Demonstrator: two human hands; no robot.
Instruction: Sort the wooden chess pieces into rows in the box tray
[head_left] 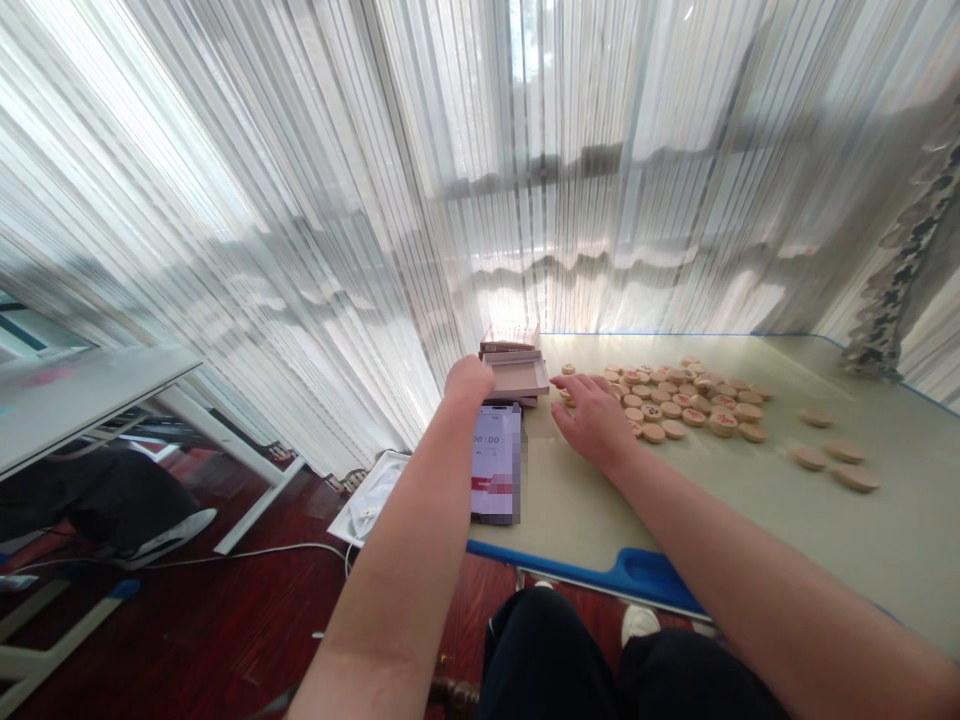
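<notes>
My left hand (pixel 471 378) is closed at the left end of a shallow open cardboard box (pixel 517 378), its fingertips partly hidden. The box sits near the table's far left corner, its inside facing me. My right hand (pixel 596 415) is open, fingers stretched toward the box, at the left edge of a spread of round wooden Chinese chess pieces (pixel 682 400). Some pieces show red or dark characters. One loose chess piece (pixel 568 369) lies just beyond my right fingertips, and another is partly covered by them.
A phone (pixel 495 465) with a timer on its screen lies near the table's left edge. Behind the open box is a printed box (pixel 510 337). Several pieces lie apart on the right of the table (pixel 750 510). Sheer curtains (pixel 585 200) hang behind; a white tray (pixel 367 500) stands lower left.
</notes>
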